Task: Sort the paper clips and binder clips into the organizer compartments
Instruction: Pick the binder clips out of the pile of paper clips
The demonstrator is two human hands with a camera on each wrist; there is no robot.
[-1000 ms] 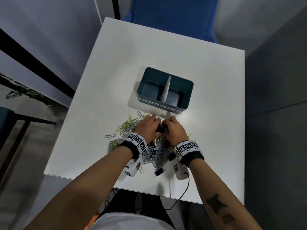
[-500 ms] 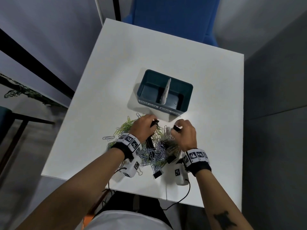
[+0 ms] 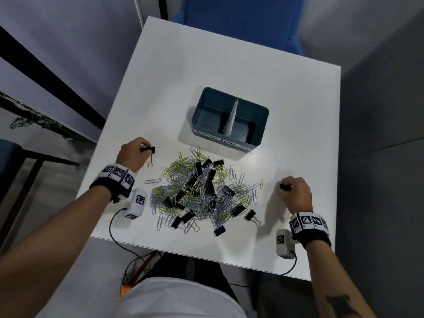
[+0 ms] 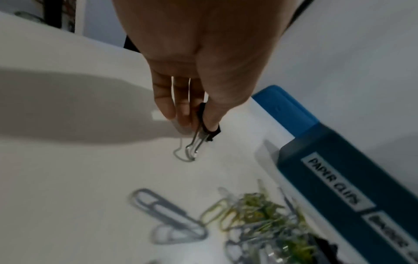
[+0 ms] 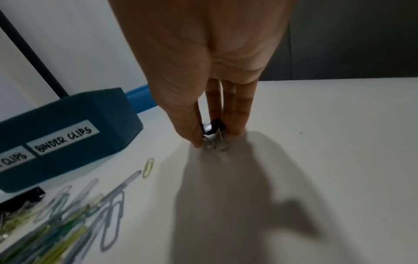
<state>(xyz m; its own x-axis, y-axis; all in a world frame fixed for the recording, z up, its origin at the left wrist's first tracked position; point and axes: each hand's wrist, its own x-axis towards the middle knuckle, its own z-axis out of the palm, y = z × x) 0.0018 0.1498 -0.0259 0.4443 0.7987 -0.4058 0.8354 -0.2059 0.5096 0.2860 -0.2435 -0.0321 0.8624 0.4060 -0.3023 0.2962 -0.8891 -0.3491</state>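
Observation:
A mixed pile of paper clips [image 3: 197, 193] and black binder clips lies on the white table [image 3: 229, 65]. Behind it stands the teal organizer [image 3: 257, 141] with a white divider; its left compartment is labelled PAPER CLIPS, its right BINDER CLIPS. My left hand [image 3: 132, 154] is left of the pile and pinches a black binder clip [image 3: 149, 149] [image 4: 207, 130], wire handles hanging down. My right hand [image 3: 296, 191] is right of the pile, low at the tabletop, and pinches another black binder clip [image 3: 285, 186] [image 5: 211, 127].
A blue chair [image 3: 236, 17] stands behind the table's far edge. A dark panel [image 3: 380, 111] runs along the right side. Wrist camera units and their cables hang near the table's front edge. Bare tabletop lies on both sides of the pile.
Both hands have moved apart from the middle of the pile, the left one out to the left and the right one out to the right, each carrying a binder clip.

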